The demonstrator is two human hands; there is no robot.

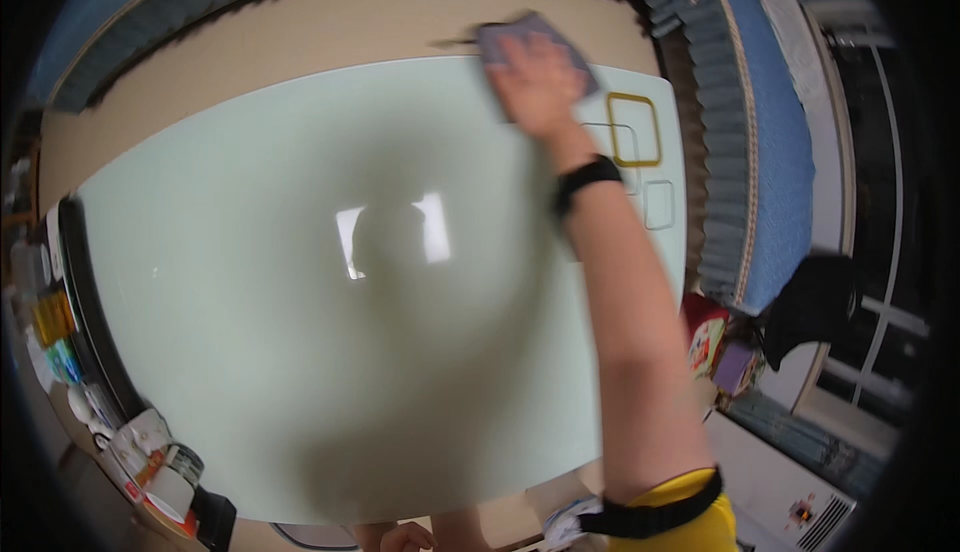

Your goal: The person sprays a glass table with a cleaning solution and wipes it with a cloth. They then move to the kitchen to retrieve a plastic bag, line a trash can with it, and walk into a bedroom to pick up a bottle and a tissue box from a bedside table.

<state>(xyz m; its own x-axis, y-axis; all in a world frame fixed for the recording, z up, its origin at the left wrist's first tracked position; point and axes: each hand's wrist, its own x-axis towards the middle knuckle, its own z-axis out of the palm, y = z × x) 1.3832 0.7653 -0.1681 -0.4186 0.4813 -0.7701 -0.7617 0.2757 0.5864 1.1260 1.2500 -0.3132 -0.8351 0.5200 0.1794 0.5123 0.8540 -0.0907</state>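
My right hand lies flat with fingers apart on a grey-purple cloth, pressing it at the far edge of the tabletop, right of the middle. The cloth is blurred, and part of it reaches past the edge. Before me spreads a glossy pale green table, probably glass-topped, with my shadow and bright reflections on it. Rounded-square outlines, among them a mustard one, mark its far right corner. At the bottom edge of view, a small part of my left hand shows beside my legs; its fingers are mostly cut off.
Blue sofas with pleated skirts run along the far and right sides. Cups, packets and tissues crowd the left edge, beside a long black object. A black garment or bag hangs at the right, above a white appliance.
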